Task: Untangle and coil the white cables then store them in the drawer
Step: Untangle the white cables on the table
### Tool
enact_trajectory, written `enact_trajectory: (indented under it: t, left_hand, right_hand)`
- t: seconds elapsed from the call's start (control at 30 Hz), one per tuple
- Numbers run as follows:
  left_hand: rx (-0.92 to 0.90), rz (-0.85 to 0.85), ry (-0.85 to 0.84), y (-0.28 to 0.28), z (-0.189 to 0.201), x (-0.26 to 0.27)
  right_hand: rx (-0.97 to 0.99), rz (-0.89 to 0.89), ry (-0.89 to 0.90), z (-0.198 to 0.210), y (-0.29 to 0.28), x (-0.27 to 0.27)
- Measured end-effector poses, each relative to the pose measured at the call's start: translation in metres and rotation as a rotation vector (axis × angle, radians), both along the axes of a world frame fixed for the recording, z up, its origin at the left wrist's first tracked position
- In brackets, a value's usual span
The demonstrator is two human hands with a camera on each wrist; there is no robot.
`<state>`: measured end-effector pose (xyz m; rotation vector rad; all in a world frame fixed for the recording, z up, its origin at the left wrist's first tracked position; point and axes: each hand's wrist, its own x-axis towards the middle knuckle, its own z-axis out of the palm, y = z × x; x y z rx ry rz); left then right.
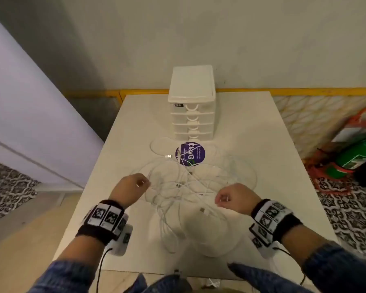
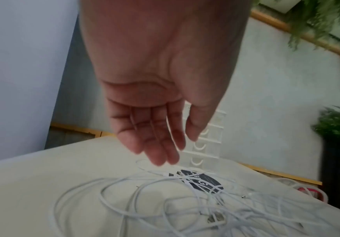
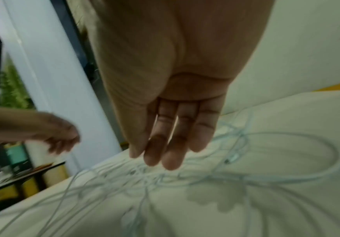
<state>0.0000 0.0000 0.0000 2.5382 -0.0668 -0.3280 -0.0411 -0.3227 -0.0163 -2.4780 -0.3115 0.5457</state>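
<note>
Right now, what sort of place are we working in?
Probably a room in a home, not a workshop. A small white table against a plain wall carries a plastic mini drawer unit and the tangled white cables. Patterned floor tiles and green plants surround it.

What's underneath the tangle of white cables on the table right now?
Under the white cables sits the bare white table, and at the far side a round purple sticker that a few strands cross. The overlapping loops could be hiding something small.
</note>
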Motion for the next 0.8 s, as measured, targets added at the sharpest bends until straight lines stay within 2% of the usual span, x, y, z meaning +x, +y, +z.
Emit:
enact_trajectory:
  t: [0.2,0.37,0.43,0.6,0.7,0.8]
  left_hand:
    - [0.026,0.083,-0.058,-0.01,-0.013,0.043]
    - [0.093,0.065,-0.036,-0.014,-0.019,0.095]
    - [0.102,0.01,-0.016,-0.023,-0.023,0.113]
    - [0.212,-0.217,-0.003,-0.041,-0.047,0.145]
    - [0.314,-0.309,0.05,-0.043,-0.064,0.155]
    - [0.402,-0.361,0.031,-0.043,-0.071,0.159]
  right_hand:
    - [-0.35,0.188,0.036,-0.025,0.048,-0.004]
    - [-0.378,0.16,0.06,-0.035,0.054,0.003]
    - [-0.342,0.14,0.032,-0.036,0.052,0.003]
    - [-0.078,0.05,0.004,-0.018,0.053,0.002]
    - [0.12,-0.107,-0.01,0.005,0.049,0.005]
    - [0.244,-0.249,-0.119,0.03,0.039,0.014]
